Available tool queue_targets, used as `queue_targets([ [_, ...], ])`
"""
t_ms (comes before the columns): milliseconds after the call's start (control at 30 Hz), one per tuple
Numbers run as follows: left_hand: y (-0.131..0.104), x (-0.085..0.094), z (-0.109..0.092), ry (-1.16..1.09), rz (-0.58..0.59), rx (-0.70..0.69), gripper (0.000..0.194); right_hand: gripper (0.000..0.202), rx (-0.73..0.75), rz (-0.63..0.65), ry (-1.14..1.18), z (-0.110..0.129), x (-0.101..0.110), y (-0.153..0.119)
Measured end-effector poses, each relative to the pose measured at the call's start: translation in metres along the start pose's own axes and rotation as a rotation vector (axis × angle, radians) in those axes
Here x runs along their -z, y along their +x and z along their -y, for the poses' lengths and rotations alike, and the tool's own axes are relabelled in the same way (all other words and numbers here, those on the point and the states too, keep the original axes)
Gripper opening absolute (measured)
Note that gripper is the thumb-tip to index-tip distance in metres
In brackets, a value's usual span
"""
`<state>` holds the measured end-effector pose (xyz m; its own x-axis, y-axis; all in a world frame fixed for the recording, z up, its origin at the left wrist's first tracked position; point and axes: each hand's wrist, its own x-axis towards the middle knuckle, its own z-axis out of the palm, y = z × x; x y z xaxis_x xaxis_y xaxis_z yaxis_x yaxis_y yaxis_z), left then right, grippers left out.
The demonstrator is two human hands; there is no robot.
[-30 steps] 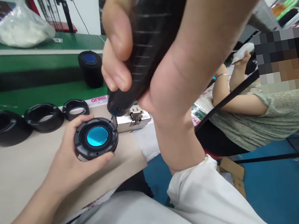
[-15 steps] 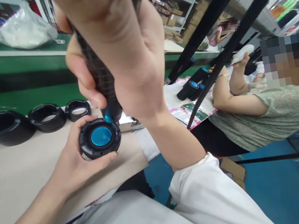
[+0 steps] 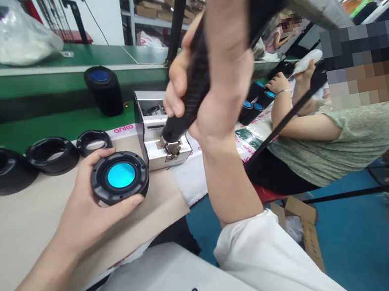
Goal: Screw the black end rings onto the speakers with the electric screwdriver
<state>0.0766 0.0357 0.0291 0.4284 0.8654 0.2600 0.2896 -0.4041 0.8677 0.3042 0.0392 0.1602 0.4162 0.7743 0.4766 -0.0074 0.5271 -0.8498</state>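
A black round speaker [image 3: 120,176] with a shiny blue disc in its middle faces up towards me. My left hand [image 3: 86,204] is closed round its near and left side, above the beige work surface. My right hand [image 3: 220,76] is wrapped round a black electric screwdriver [image 3: 194,90], which slants down to the left. Its tip is at the front of a silver screw feeder [image 3: 170,159]; whether a screw sits on the bit is too small to tell. Black rings [image 3: 55,155] stand in a row to the left of the speaker.
A black cylindrical speaker [image 3: 104,93] stands behind the feeder on the green bench. A clear plastic bag [image 3: 16,41] lies on the ledge at the back left. At right, a co-worker in a green top [image 3: 315,149] sits near more blue-ended speakers [image 3: 252,110] and a black slanting bar [image 3: 284,119].
The screwdriver has left the speaker's rim and swung right to the screw feeder with my right hand. My left hand still holds the speaker, now slightly further left in view.
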Motion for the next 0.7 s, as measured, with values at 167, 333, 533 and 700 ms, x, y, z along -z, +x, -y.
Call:
queue_targets([
  [167,0.000,0.000,0.002,0.014,-0.031,-0.017,0.086,0.065,0.049,-0.044,0.012,-0.045,0.027,-0.014],
  [333,0.001,0.001,0.001,0.023,-0.037,-0.038,0.087,0.061,-0.004,-0.049,0.003,-0.050,0.027,-0.024],
  [533,0.001,0.000,0.003,0.006,-0.030,-0.030,0.087,0.050,-0.086,0.011,0.116,-0.021,0.026,-0.025],
  [700,0.002,-0.001,-0.001,-0.026,0.002,-0.020,0.088,0.070,0.070,0.210,0.284,0.035,-0.008,-0.018],
])
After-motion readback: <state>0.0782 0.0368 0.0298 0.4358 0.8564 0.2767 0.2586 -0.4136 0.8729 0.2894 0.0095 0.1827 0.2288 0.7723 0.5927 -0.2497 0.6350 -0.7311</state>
